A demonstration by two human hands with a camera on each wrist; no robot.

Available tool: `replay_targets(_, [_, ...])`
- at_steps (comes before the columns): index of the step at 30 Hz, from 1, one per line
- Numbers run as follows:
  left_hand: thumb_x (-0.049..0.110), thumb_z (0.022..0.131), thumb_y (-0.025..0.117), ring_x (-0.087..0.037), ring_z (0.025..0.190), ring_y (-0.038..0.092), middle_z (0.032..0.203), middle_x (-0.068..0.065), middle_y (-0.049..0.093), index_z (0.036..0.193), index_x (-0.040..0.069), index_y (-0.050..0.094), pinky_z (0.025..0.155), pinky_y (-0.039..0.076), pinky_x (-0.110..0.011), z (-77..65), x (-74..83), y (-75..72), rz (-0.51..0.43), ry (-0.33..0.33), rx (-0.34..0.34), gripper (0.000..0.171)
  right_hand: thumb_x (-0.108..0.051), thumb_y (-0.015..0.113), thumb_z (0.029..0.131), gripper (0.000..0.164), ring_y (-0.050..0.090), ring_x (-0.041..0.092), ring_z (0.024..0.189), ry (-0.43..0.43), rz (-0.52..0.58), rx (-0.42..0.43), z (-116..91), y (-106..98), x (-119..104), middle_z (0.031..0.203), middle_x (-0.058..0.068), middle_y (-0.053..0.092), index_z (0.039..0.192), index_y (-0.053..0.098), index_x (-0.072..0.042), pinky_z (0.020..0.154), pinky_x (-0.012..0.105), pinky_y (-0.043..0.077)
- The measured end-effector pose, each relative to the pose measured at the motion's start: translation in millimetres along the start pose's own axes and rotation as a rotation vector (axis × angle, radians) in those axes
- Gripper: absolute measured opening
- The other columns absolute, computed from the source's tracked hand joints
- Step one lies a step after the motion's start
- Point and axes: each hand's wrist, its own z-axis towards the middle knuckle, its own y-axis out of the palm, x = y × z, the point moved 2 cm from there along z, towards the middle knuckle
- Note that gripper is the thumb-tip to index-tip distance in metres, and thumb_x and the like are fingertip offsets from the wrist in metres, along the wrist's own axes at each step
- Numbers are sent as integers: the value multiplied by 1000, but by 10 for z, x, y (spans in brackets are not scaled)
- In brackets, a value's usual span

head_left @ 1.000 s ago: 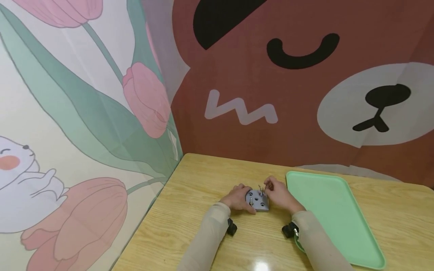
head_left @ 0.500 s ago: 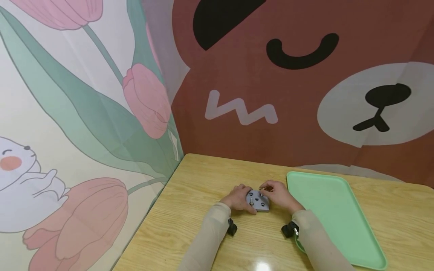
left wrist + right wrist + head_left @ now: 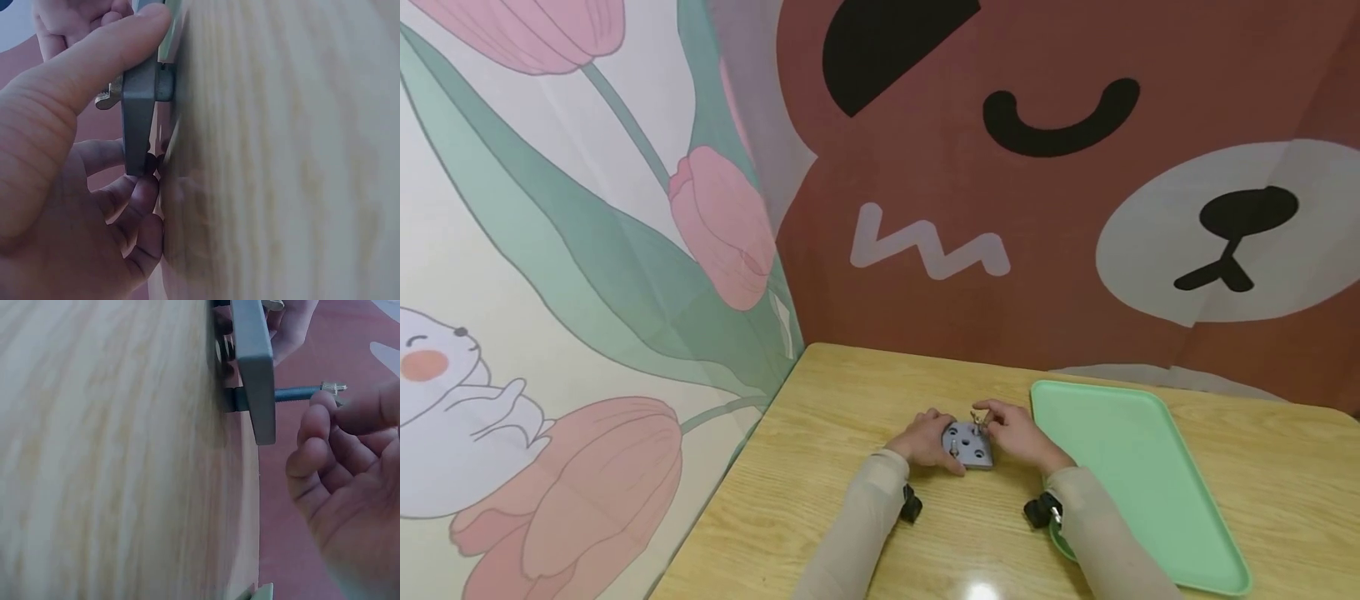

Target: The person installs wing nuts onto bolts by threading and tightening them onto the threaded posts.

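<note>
A grey metal plate (image 3: 983, 462) with several holes stands a little off the wooden table on short feet. My left hand (image 3: 923, 442) grips its left side, thumb along the near edge. From the plate's far side rises a dark bolt (image 3: 294, 394) with a brass-coloured wing nut (image 3: 331, 387) at its top end. My right hand (image 3: 1017, 433) pinches at this nut between thumb and index finger, the other fingers curled beneath. Another fastener (image 3: 955, 450) stands on the plate close to my left thumb; its brass-coloured end (image 3: 107, 98) shows in the left wrist view.
A light green tray (image 3: 1138, 475) lies to the right, partly under my right forearm. The wooden table (image 3: 850, 375) meets printed cloth hangings at its back and left edges. Small black cameras (image 3: 1042, 510) sit on both wrists.
My right fingers come in from the right, close over the top of the bolt, then loosen slightly so the nut shows again. My left hand and the plate stay nearly still.
</note>
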Motion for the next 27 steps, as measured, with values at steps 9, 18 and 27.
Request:
replay_targets(9, [57,55,74,-11,93,37,112,7,40,127,26,43,73,36,-27,-7,22,30,2,0,-8,85,-12,53,87,28,51,14,62,11,-42,-46,-26,11,9,73,0,56,114,54,-9,57,30,42])
replay_targets(18, [58,55,74,-10,92,37,112,6,40,127,24,43,73,35,-25,10,33,17,27,18,3,85,-31,62,82,22,46,14,59,86,-112,48,-14,11,18,65,0,50,73,51,-14,53,29,38])
replay_targets(27, [57,56,74,-12,93,37,114,4,40,128,24,42,74,36,-27,10,20,-17,24,7,-1,85,-7,55,83,7,51,15,68,39,-118,48,4,6,32,80,2,55,90,53,-9,57,30,41])
